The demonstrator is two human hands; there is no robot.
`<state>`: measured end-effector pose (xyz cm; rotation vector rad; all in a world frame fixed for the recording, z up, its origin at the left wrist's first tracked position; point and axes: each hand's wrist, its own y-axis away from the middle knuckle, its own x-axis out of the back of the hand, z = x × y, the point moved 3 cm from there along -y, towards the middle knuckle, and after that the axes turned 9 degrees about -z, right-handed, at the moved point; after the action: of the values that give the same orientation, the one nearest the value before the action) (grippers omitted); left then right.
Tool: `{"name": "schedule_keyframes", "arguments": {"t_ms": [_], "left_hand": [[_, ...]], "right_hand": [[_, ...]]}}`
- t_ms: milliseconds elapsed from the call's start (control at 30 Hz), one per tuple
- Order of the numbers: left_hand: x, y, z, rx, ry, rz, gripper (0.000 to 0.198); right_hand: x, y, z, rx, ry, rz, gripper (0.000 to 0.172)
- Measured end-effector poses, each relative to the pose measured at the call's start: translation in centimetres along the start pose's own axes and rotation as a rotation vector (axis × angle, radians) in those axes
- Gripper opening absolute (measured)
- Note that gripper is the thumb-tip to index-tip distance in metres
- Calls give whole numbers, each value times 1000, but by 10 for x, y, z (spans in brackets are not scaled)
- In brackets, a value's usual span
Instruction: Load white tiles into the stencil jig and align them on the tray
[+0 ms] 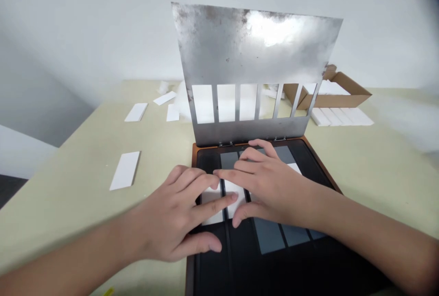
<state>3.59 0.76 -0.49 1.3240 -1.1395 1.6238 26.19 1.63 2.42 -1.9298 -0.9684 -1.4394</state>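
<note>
While flat atop white strips (214, 217) in the dark tray (240, 259), left hand (174, 214) and right hand (264, 182), fingers (219, 202) straight, no grip.

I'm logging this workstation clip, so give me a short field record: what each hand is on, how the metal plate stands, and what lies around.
left hand: open, flat, fingertips on white strip in dark tray
right hand: open, flat, on neighbouring strip
metal plate: slotted, hinged at tray's far edge, standing upright
table: loose strips left; cardboard box far right
</note>
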Motion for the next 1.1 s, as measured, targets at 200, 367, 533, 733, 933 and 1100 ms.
{"name": "schedule_keyframes", "arguments": {"t_ms": [200, 367, 533, 733, 933, 1100], "left_hand": [[-1, -1, 0, 14, -4, 12, 57], [-2, 0, -2, 54, 2, -4, 60], [-2, -1, -3, 23, 5, 10, 63], [3, 3, -3, 22, 42, 72, 57], [14, 7, 17, -216, 53, 158, 54], [10, -6, 17, -206, 96, 27, 61]], "right_hand": [[1, -2, 1, -45, -12, -15, 38], [1, 0, -1, -61, -5, -20, 34], [-1, 0, -7, -46, -35, 18, 66], [-5, -2, -6, -59, 2, 24, 48], [-6, -4, -2, -75, 39, 53, 31], [-8, -4, 1, -66, 32, 66, 25]]}}
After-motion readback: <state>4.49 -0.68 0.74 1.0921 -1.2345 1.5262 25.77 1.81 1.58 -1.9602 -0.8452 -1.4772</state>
